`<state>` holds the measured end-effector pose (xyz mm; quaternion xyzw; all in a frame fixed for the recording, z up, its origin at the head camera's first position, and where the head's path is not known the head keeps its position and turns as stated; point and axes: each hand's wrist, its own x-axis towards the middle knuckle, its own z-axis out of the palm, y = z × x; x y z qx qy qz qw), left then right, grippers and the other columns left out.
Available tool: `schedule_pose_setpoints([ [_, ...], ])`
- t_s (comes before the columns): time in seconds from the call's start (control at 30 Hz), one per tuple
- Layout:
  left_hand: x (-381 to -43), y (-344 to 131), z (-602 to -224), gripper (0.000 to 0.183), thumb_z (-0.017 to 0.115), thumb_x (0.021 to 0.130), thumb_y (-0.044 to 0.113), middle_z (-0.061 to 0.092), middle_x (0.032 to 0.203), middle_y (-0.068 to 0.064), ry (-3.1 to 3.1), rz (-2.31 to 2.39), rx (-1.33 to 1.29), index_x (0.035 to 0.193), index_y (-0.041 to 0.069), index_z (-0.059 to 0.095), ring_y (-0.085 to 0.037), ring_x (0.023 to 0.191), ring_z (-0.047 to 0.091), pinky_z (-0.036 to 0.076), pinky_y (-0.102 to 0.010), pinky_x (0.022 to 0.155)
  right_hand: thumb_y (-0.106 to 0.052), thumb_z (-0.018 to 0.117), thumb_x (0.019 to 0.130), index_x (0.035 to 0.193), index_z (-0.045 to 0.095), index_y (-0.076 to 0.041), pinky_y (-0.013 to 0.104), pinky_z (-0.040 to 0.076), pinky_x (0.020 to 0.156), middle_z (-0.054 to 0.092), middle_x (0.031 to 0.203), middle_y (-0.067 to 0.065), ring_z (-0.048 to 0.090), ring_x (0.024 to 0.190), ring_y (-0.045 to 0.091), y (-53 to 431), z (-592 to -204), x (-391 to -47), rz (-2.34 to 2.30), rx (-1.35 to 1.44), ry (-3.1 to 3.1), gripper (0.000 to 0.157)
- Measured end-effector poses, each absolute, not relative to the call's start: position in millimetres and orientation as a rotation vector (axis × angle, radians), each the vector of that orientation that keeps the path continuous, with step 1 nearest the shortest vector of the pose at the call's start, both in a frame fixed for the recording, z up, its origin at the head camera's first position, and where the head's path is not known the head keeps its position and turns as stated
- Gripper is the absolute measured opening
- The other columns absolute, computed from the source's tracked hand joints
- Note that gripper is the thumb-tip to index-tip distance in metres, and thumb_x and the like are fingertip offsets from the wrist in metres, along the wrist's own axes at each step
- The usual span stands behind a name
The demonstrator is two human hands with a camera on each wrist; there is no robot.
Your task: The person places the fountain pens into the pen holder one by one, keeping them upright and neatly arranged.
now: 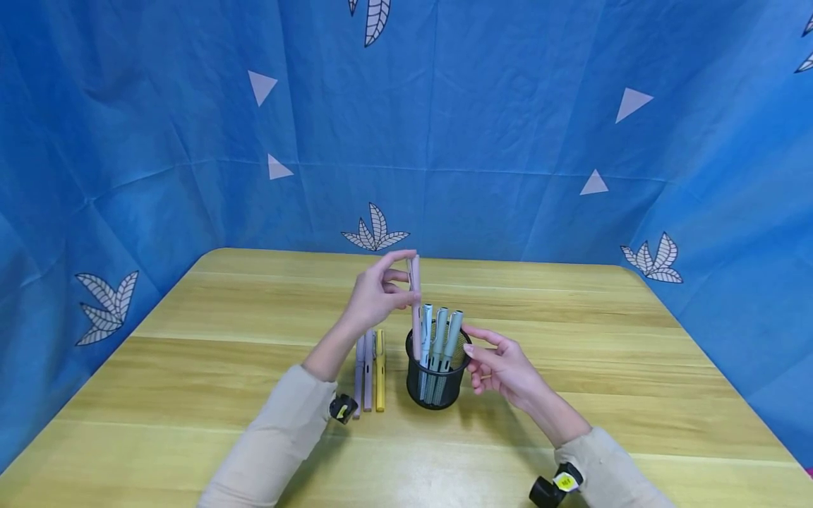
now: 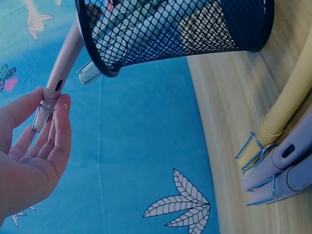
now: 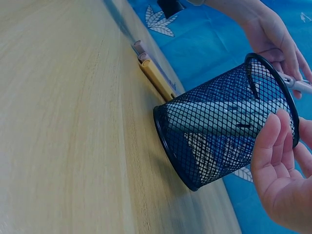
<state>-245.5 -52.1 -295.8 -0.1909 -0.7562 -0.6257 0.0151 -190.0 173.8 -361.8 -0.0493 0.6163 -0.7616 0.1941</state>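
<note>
My left hand [image 1: 375, 293] pinches the cap end of a pale pink pen [image 1: 416, 331] between thumb and fingers. The pen stands nearly upright, its lower end inside the rim of a black mesh pen holder [image 1: 414, 388]. A light blue pen [image 1: 426, 331] and two grey-green pens [image 1: 454, 335] lean in the holder, caps up. With thumb and fingers at the rim, my right hand [image 1: 504, 367] holds the holder's right side. In the left wrist view the pink pen's metal clip [image 2: 41, 114] shows between the fingers.
Left of the holder, a yellow pen [image 1: 380, 374] and two lavender pens [image 1: 368, 374] lie side by side on the wooden table [image 1: 571, 310]. A blue cloth [image 1: 483, 141] with leaf and triangle prints hangs behind the table.
</note>
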Motion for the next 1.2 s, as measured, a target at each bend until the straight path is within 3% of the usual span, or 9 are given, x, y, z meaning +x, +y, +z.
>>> schedule_pose_setpoints([
  [0.27, -244, -52, -299, 0.059, 0.069, 0.074, -0.004, 0.061, 0.095, -0.015, -2.371, -1.829, -0.635, 0.126, 0.013, 0.048, -0.021, 0.067, 0.061, 0.053, -0.036, 0.061, -0.011, 0.055, 0.089, 0.138, 0.028, -0.001, 0.024, 0.049, 0.048, 0.055, 0.062, 0.004, 0.052, 0.047, 0.012, 174, -362, -190, -2.134, -0.152, 1.727, 0.057],
  [0.6, -242, -49, -302, 0.062, 0.069, 0.073, -0.004, 0.064, 0.094, -0.013, -2.441, -1.626, -0.697, 0.129, 0.013, 0.047, -0.018, 0.065, 0.061, 0.052, -0.026, 0.062, -0.012, 0.054, 0.089, 0.139, 0.026, -0.002, 0.024, 0.049, 0.048, 0.055, 0.062, 0.003, 0.053, 0.047, 0.012, 174, -362, -190, -2.138, -0.155, 1.714, 0.058],
  [1.2, -237, -43, -311, 0.053, 0.07, 0.072, -0.005, 0.064, 0.086, -0.01, -2.542, -1.418, -0.723, 0.119, 0.011, 0.051, -0.014, 0.064, 0.059, 0.05, -0.022, 0.059, -0.012, 0.052, 0.09, 0.139, 0.023, -0.001, 0.024, 0.048, 0.048, 0.055, 0.061, 0.002, 0.052, 0.047, 0.011, 173, -362, -189, -2.126, -0.13, 1.723, 0.058],
])
